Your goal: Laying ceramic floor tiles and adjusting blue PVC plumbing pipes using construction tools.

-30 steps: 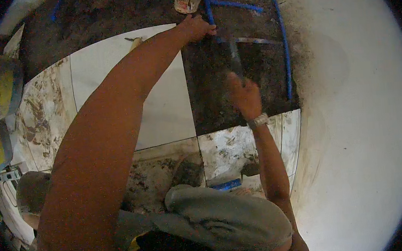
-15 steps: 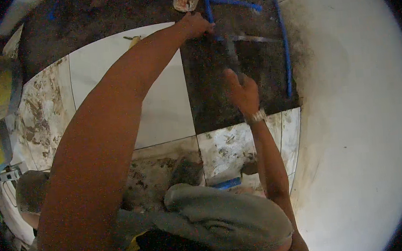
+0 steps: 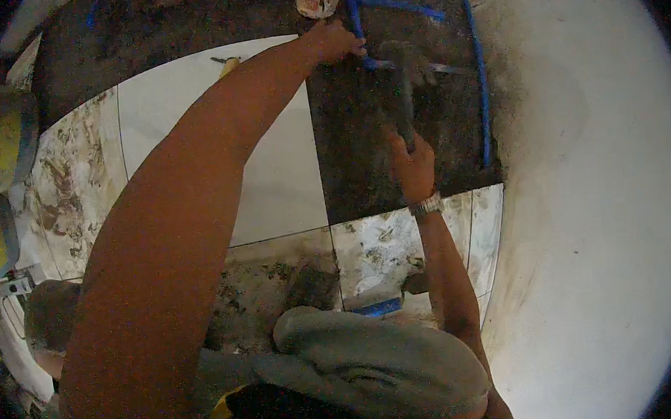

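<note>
My left hand (image 3: 334, 42) is stretched far forward over the dark floor, just below a paint-stained white bucket (image 3: 317, 0) and beside a blue pipe (image 3: 356, 19). Its fingers are closed, and whatever they hold is hidden. My right hand (image 3: 415, 165), with a watch at the wrist, grips a hammer (image 3: 404, 98) by its dark handle. The hammer points away from me over the bare dark patch; its head is smeared by motion. A large white tile (image 3: 270, 183) lies left of that patch, below my left forearm.
More blue pipes (image 3: 479, 80) run along the floor near the white wall (image 3: 594, 189) on the right. A yellow-handled tool (image 3: 229, 65) rests on the white tile. Dirt-smeared tiles (image 3: 382, 245) and a blue object (image 3: 379, 308) lie near my knee. Grey-and-yellow bags (image 3: 4, 149) stand at left.
My right hand has shifted slightly right and down, and the hammer now points more directly away. The left hand stays beside the blue pipe; the view has moved slightly.
</note>
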